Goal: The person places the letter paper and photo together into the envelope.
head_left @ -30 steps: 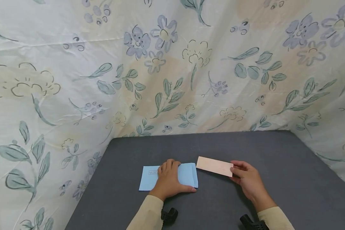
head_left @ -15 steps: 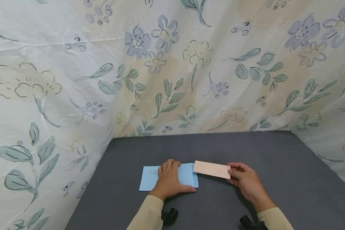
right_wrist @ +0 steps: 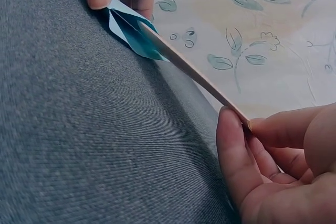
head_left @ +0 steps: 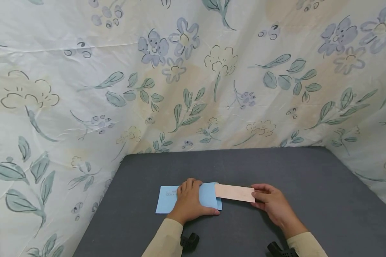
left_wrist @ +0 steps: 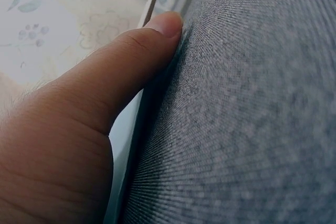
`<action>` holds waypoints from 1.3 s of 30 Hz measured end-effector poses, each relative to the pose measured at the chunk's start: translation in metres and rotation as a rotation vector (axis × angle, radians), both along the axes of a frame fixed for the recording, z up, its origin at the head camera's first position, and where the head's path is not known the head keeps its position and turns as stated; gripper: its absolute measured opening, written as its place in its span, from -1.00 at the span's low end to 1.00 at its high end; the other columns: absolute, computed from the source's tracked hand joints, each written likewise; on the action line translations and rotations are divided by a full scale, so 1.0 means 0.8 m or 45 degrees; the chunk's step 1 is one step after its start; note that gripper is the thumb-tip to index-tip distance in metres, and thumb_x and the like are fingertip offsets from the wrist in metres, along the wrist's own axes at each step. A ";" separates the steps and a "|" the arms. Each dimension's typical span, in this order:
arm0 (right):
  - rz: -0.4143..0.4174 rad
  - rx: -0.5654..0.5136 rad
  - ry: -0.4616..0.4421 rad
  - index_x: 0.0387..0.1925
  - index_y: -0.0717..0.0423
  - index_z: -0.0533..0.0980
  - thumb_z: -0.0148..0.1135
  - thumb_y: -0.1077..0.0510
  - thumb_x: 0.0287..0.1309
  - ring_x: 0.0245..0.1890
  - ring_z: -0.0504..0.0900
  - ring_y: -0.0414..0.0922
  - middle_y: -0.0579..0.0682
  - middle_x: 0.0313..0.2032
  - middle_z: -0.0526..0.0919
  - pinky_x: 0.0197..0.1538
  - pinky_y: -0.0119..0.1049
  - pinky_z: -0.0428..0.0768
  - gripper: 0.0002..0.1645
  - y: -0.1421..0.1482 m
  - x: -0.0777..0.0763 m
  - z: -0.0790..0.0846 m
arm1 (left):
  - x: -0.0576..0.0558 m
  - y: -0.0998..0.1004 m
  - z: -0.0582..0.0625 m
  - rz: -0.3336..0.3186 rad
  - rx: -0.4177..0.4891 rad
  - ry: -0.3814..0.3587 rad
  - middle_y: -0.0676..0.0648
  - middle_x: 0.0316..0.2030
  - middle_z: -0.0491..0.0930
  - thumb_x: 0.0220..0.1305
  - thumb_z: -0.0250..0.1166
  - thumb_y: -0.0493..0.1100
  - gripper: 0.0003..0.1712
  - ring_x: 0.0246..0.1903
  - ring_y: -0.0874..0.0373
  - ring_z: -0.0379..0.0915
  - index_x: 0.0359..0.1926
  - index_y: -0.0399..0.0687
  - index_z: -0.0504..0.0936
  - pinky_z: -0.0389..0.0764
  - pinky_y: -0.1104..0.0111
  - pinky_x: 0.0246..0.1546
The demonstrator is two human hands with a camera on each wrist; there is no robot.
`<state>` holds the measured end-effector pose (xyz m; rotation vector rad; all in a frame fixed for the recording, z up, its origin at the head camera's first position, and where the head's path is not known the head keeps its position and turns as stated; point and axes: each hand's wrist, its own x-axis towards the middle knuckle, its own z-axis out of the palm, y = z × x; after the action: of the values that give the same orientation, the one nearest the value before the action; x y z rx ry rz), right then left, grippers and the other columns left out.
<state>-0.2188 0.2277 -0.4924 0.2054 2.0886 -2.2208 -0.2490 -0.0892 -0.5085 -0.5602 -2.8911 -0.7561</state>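
Note:
A light blue envelope point(head_left: 209, 194) lies flat on the table, with small printed marks near its left end. My left hand point(head_left: 189, 201) spans the envelope, its fingers at the far edge and the thumb along the near edge. Between the thumb and fingers of my right hand point(head_left: 273, 203) is the right end of a pale pink strip of card point(head_left: 234, 192). In the right wrist view, the far end of the card point(right_wrist: 184, 66) sits at the gaping mouth of the envelope point(right_wrist: 134, 38). How deep it reaches inside is hidden.
The dark grey tabletop point(head_left: 141, 171) extends around both hands. Floral cloth point(head_left: 193, 89) rises behind it and along the sides. A black camera mount point(head_left: 189, 242) is on the left wrist, another point(head_left: 280, 250) on the right.
The right hand has moved left and slightly nearer with the card, whose left end has gone from beside the envelope to its mouth. The left hand and envelope have stayed put.

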 end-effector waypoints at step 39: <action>-0.014 0.041 0.031 0.27 0.43 0.54 0.35 0.37 0.47 -0.19 0.66 0.02 0.18 -0.11 0.63 -0.15 -0.18 0.77 -0.58 -0.026 0.002 -0.002 | 0.001 0.010 -0.004 0.041 -0.010 0.025 -0.08 0.29 0.35 -0.27 0.57 0.74 0.42 0.29 -0.05 0.21 0.46 -0.04 0.46 0.21 -0.16 0.35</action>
<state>-0.2175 0.2071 -0.4942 0.1937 2.1422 -2.2074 -0.2483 -0.0809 -0.5117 -0.5179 -2.8788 -0.7312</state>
